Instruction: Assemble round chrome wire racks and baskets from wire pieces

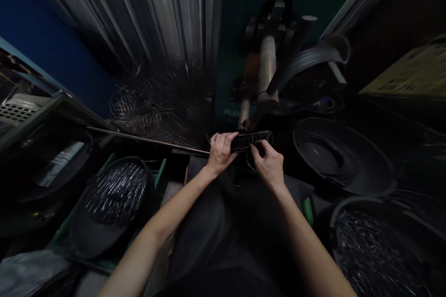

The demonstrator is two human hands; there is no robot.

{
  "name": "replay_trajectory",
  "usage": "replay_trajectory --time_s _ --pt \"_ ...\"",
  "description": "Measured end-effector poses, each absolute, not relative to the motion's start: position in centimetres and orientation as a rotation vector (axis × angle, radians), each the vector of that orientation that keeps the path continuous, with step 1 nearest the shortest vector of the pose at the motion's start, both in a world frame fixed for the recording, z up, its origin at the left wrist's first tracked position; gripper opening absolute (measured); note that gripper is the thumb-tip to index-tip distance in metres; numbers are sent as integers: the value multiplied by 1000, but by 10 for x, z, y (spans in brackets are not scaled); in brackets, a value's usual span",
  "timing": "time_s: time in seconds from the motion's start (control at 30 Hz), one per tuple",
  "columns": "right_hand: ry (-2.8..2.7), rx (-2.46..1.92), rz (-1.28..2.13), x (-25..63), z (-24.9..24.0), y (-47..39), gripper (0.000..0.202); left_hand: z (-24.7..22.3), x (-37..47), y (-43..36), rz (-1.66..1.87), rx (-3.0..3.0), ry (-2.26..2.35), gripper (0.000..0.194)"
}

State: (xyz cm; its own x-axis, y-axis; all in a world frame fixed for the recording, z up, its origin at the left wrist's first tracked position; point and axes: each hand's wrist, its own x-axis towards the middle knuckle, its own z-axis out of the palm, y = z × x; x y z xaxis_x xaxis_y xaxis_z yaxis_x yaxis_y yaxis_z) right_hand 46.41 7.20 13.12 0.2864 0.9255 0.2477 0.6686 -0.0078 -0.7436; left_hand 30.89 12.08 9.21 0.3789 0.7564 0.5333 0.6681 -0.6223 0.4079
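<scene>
Near the middle of the head view, a dark wire piece [259, 135] with rings lies between my two hands, in front of the machine's metal arm [267, 65]. My left hand [221, 152] is closed round its left end, fingers on top and thumb below. The thumb and fingers of my right hand [268, 161] pinch at its right part. A thin wire loop hangs just left of my right hand. Dim light hides exactly how the wires join and what the fingertips touch.
Wire rings [139, 111] lie heaped at the back left. A bucket of metal pins [118, 192] stands at the left, a basin of small wire parts [372, 250] at the lower right. Behind it are a black basin [369, 162] and a wire coil [310, 62].
</scene>
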Motion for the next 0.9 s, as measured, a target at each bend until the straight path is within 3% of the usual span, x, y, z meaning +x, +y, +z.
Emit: replay_trajectory --time_s 0.9 --pt "-1510 -1765 311 464 136 87 27 90 309 141 1084 2531 1304 58"
